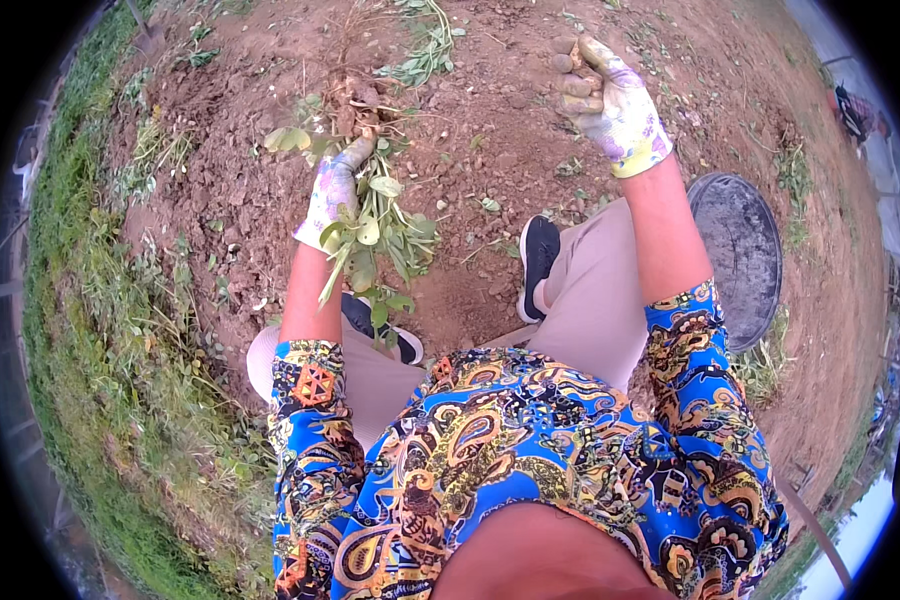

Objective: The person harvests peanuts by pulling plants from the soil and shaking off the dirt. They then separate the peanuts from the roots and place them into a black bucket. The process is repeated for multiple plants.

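My left hand (335, 191), in a patterned work glove, grips an uprooted peanut plant (390, 217) by its stems. The roots and pods (356, 109) point away from me, clotted with soil, and the leaves hang back toward my wrist. To the right and apart from the plant, my right hand (607, 101) is raised in a matching glove with soiled fingers. Its thumb and curled fingers close on brown peanut pods (576, 58), partly hidden by the glove.
A round dark bucket (735, 262) stands beside my right leg, partly behind my forearm. Loose reddish soil (480, 165) spreads before my shoes. Another pulled plant (427, 49) lies ahead. Grass and weeds (150, 375) line the left. A long pole (814, 529) is at lower right.
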The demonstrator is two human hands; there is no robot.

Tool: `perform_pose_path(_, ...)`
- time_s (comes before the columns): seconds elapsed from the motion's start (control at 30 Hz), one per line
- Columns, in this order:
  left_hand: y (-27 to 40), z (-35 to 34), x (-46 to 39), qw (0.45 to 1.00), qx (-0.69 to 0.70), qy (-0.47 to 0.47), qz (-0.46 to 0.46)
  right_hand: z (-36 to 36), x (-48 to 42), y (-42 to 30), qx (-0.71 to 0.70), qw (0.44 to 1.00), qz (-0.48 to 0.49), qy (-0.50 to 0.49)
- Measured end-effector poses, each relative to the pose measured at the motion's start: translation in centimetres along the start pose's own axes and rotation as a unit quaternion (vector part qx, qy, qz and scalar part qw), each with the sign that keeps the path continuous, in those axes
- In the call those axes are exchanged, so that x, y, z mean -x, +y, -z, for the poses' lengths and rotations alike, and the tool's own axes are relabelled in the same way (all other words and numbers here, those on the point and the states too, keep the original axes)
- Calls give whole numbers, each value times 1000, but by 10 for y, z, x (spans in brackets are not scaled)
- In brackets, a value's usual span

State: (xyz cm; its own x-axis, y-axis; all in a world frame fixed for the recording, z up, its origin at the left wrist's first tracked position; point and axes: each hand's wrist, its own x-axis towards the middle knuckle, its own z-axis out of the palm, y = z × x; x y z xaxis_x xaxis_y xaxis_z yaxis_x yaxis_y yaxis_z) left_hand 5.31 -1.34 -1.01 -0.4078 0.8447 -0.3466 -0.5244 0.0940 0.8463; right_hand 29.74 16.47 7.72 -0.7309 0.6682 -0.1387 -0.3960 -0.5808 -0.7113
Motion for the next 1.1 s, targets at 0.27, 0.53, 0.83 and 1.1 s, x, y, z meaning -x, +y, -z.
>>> perform_pose_path(0.27,-16,9,-5,1000,-15,10,23,86,137,-63,705,571,36,419)
perform_pose_path(0.53,-18,5,0,995,-65,34,63,30,127,-61,904,249,-7,347)
perform_pose_path(0.83,-8,4,9,994,-78,6,82,-23,45,-8,674,709,187,90)
perform_pose_path(1.1,-1,-1,21,992,56,-71,82,-67,-29,103,705,653,206,-182)
